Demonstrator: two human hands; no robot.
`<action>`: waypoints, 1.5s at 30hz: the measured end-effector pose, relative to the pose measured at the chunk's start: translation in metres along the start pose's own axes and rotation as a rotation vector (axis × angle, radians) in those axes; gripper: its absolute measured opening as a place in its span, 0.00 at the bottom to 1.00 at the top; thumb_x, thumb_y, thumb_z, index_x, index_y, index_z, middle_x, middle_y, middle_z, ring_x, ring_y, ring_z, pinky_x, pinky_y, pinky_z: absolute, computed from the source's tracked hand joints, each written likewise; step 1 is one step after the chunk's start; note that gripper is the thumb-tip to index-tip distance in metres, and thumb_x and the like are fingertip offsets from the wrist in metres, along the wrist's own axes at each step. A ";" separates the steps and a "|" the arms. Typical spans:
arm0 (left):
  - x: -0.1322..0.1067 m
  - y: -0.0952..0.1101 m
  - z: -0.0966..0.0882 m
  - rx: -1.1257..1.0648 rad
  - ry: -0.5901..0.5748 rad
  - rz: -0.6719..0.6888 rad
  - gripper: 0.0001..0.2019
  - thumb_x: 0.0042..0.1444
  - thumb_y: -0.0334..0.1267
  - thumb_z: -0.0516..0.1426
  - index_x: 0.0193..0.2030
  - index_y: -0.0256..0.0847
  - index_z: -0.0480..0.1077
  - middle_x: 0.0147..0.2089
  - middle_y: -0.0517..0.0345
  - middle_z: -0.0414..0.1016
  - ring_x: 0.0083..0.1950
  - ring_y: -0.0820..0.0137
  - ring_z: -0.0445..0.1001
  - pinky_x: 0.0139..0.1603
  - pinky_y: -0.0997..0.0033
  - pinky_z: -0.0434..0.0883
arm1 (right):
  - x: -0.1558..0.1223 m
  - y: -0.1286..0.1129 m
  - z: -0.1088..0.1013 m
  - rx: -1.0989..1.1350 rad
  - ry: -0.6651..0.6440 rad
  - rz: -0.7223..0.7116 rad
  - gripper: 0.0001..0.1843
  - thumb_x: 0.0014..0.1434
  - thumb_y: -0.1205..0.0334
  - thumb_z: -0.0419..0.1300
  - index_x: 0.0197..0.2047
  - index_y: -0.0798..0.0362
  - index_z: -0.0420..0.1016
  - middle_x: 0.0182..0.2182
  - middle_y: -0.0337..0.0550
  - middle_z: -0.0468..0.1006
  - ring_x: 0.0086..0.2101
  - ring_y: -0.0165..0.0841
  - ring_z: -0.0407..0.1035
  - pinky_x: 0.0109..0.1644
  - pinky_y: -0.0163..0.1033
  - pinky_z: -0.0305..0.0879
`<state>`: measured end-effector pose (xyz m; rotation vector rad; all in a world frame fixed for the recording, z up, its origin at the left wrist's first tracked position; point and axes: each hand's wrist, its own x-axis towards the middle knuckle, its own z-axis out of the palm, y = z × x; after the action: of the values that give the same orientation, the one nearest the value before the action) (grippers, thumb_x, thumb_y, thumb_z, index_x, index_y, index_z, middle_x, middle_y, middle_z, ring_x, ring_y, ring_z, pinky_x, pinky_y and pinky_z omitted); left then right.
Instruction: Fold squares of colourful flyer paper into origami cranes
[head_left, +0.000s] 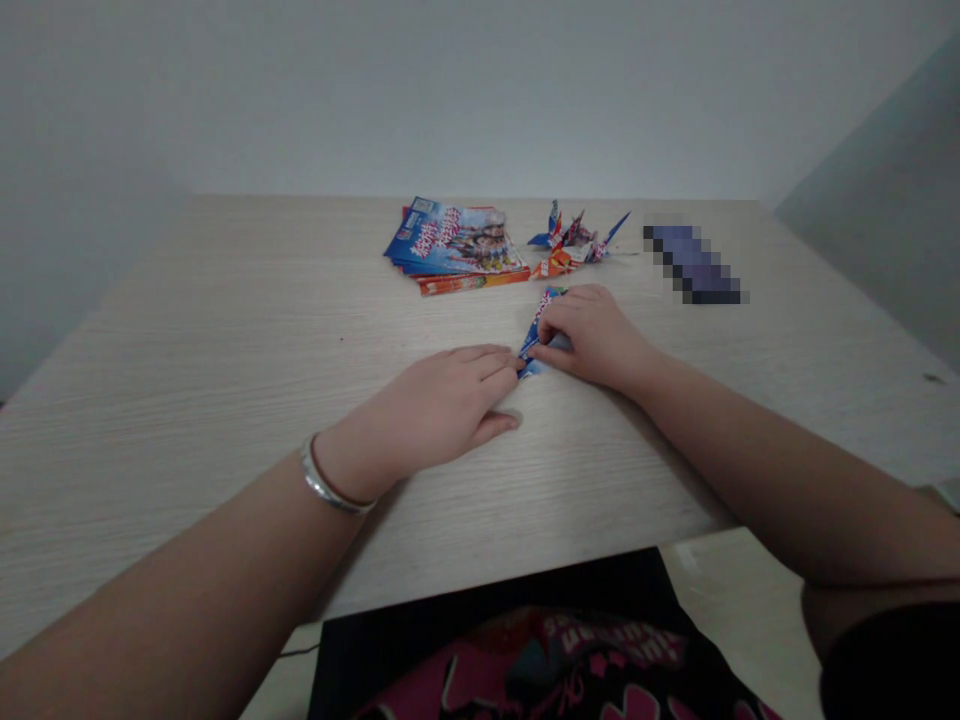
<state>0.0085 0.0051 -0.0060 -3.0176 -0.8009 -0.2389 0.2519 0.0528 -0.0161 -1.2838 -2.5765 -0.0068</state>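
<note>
A partly folded piece of blue printed paper [541,312] lies on the table under both my hands, much of it hidden by fingers. My left hand [450,405] lies almost flat, fingers stretched out, its fingertips pressing the near end of the paper and its thumb apart on the table. At the paper's right side my right hand [592,335] is closed, with curled fingers and thumb pinching along the folded edge. Beyond it stand folded paper cranes [574,245] in blue, orange and red.
A stack of colourful printed leaflets [457,240] lies at the back, left of the cranes. At the back right is a pixelated dark purple object [694,265]. The pale wooden table [187,330] meets a wall at its far edge.
</note>
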 end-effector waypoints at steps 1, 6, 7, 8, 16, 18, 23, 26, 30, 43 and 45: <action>0.000 0.000 0.000 -0.005 -0.009 -0.008 0.23 0.70 0.49 0.55 0.60 0.31 0.71 0.61 0.39 0.75 0.60 0.55 0.74 0.64 0.57 0.70 | 0.001 0.001 0.001 0.025 0.003 0.007 0.12 0.63 0.53 0.64 0.37 0.53 0.79 0.36 0.47 0.81 0.43 0.42 0.69 0.51 0.45 0.55; 0.000 0.000 0.002 0.002 0.029 0.020 0.25 0.72 0.50 0.51 0.65 0.34 0.69 0.63 0.42 0.75 0.62 0.55 0.73 0.66 0.54 0.69 | -0.001 0.009 0.002 0.087 0.023 0.056 0.13 0.63 0.51 0.63 0.40 0.52 0.79 0.40 0.48 0.81 0.45 0.43 0.70 0.53 0.47 0.58; 0.000 0.000 0.004 0.002 0.027 0.019 0.25 0.72 0.50 0.51 0.65 0.34 0.69 0.64 0.42 0.74 0.63 0.55 0.73 0.66 0.54 0.68 | -0.002 0.011 0.001 0.090 0.039 0.059 0.14 0.63 0.50 0.63 0.42 0.52 0.79 0.42 0.49 0.81 0.46 0.44 0.70 0.55 0.48 0.58; 0.000 0.000 0.005 0.003 0.023 0.016 0.25 0.72 0.50 0.51 0.65 0.34 0.69 0.66 0.42 0.73 0.65 0.56 0.72 0.68 0.55 0.67 | -0.004 0.012 0.001 0.095 0.058 0.061 0.14 0.63 0.50 0.63 0.44 0.52 0.80 0.45 0.50 0.81 0.49 0.45 0.70 0.57 0.49 0.59; -0.002 0.001 0.007 0.003 -0.021 0.000 0.28 0.71 0.53 0.52 0.67 0.32 0.65 0.71 0.38 0.68 0.72 0.53 0.66 0.73 0.53 0.62 | -0.014 0.020 -0.005 0.142 0.093 0.215 0.25 0.63 0.51 0.61 0.58 0.58 0.75 0.53 0.59 0.79 0.54 0.50 0.70 0.61 0.55 0.63; -0.002 0.002 0.007 0.000 -0.017 -0.004 0.28 0.71 0.53 0.53 0.67 0.31 0.65 0.70 0.37 0.68 0.71 0.52 0.67 0.72 0.52 0.63 | -0.014 0.021 -0.006 0.154 0.082 0.218 0.25 0.64 0.53 0.58 0.60 0.58 0.74 0.54 0.58 0.79 0.53 0.50 0.71 0.61 0.55 0.63; -0.003 0.004 0.006 -0.007 0.016 -0.019 0.30 0.71 0.52 0.52 0.70 0.30 0.62 0.68 0.38 0.69 0.69 0.51 0.67 0.72 0.52 0.64 | -0.010 0.019 -0.006 0.161 0.068 0.263 0.28 0.63 0.57 0.56 0.64 0.58 0.70 0.47 0.55 0.80 0.45 0.47 0.72 0.51 0.50 0.66; -0.003 0.005 0.005 -0.012 0.006 -0.025 0.28 0.71 0.51 0.52 0.68 0.31 0.65 0.65 0.38 0.71 0.66 0.51 0.69 0.70 0.51 0.66 | -0.008 0.015 -0.005 0.125 0.092 0.265 0.29 0.60 0.55 0.60 0.63 0.56 0.72 0.42 0.51 0.81 0.41 0.45 0.71 0.47 0.48 0.65; -0.003 0.003 0.007 -0.045 0.026 -0.020 0.28 0.71 0.51 0.52 0.66 0.30 0.66 0.67 0.36 0.70 0.70 0.50 0.67 0.72 0.50 0.64 | -0.008 0.014 -0.005 0.071 0.096 0.265 0.26 0.61 0.53 0.61 0.60 0.54 0.74 0.40 0.50 0.81 0.39 0.44 0.71 0.47 0.47 0.64; -0.003 0.000 0.014 -0.062 -0.039 -0.031 0.34 0.73 0.56 0.46 0.75 0.32 0.55 0.77 0.40 0.57 0.78 0.55 0.55 0.77 0.51 0.56 | -0.007 0.015 -0.007 0.069 0.023 0.362 0.12 0.63 0.58 0.59 0.47 0.54 0.74 0.38 0.50 0.81 0.36 0.41 0.72 0.41 0.44 0.64; -0.002 0.001 0.013 -0.056 -0.040 -0.032 0.33 0.73 0.56 0.46 0.75 0.33 0.56 0.77 0.42 0.57 0.78 0.54 0.55 0.77 0.52 0.56 | -0.007 0.015 -0.008 0.072 0.021 0.365 0.10 0.63 0.60 0.59 0.46 0.54 0.74 0.37 0.49 0.81 0.36 0.41 0.72 0.41 0.44 0.64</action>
<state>0.0090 0.0039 -0.0188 -3.0731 -0.8611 -0.2053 0.2695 0.0562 -0.0121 -1.6929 -2.2656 0.1394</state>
